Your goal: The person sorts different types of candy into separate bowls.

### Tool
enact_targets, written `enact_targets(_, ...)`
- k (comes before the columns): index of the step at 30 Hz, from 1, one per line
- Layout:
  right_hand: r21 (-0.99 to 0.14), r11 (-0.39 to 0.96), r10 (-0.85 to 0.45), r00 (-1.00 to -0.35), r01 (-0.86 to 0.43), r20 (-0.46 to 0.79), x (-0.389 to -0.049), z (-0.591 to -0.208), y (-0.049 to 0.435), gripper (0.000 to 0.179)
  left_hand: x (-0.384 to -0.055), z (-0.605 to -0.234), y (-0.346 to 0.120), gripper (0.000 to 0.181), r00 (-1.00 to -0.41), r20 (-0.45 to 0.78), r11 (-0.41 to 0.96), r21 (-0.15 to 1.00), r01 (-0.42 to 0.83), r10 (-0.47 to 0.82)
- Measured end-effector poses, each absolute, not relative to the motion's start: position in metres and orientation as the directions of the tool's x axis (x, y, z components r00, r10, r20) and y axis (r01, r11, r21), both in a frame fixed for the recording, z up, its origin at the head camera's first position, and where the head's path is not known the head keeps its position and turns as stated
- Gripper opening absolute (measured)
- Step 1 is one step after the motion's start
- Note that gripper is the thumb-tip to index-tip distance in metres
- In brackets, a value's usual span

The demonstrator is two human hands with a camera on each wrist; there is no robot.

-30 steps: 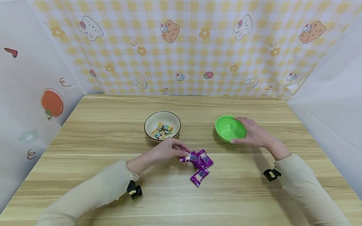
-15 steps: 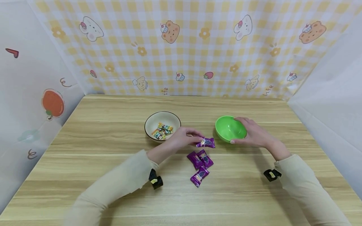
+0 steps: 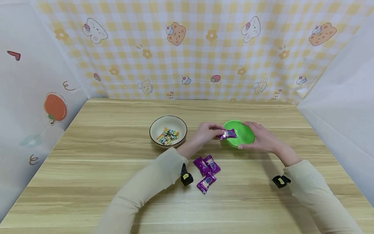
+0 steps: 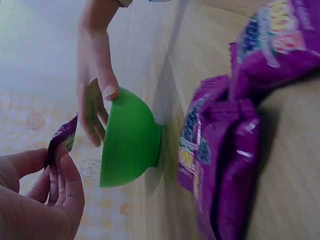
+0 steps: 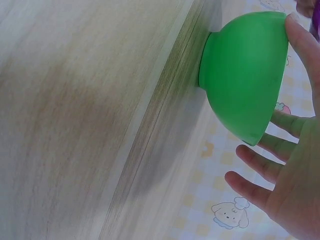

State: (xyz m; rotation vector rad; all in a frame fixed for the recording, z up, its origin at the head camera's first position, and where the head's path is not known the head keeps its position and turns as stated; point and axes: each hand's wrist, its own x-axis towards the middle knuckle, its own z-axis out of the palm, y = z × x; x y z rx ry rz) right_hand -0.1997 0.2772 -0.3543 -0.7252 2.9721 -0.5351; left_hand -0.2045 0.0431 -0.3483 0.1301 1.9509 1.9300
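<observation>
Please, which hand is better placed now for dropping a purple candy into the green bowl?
Probably the left hand: it pinches a candy above the left side of the bowl. The right hand holds the bowl, with no candy visible in it.

A pale wood-grain desk (image 3: 73, 195) spreads below, its lighter and browner bands running between the left and right edges. Along its back edge hangs a yellow-and-white gingham cloth (image 3: 193, 61) printed with bears (image 3: 176, 33), white rabbits (image 3: 252, 29), puppies in chef hats (image 3: 145, 87), cupcakes (image 3: 186, 80), pink strawberries (image 3: 215, 78) and flowers (image 3: 211, 35). Beyond the left edge, a white sheet (image 3: 23, 81) carries a large red fruit print (image 3: 55, 106) and dark squiggles (image 3: 34, 159). Beyond the right edge stands a plainer, lightly creased white sheet (image 3: 336, 113). Both sheets meet the gingham near the desk's back corners. The light is soft, with a pale sheen toward the front edge.
</observation>
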Motion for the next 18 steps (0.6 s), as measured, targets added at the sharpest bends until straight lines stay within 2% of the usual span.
enact_targets(12,-0.339,0.827,-0.459,-0.887,-0.448,0.051,-0.2,-0.355,0.277,0.09,-0.208,-0.346,0.069,0.019,-0.93,-0.159,0.032,0.987,-0.157,0.331)
enact_targets(18,-0.34,0.82,-0.474,-0.879,-0.46,0.046,-0.2,-0.354,0.278,0.091,-0.206,-0.353,0.054,0.02,-0.915,-0.149,0.143,0.985,-0.101,0.376)
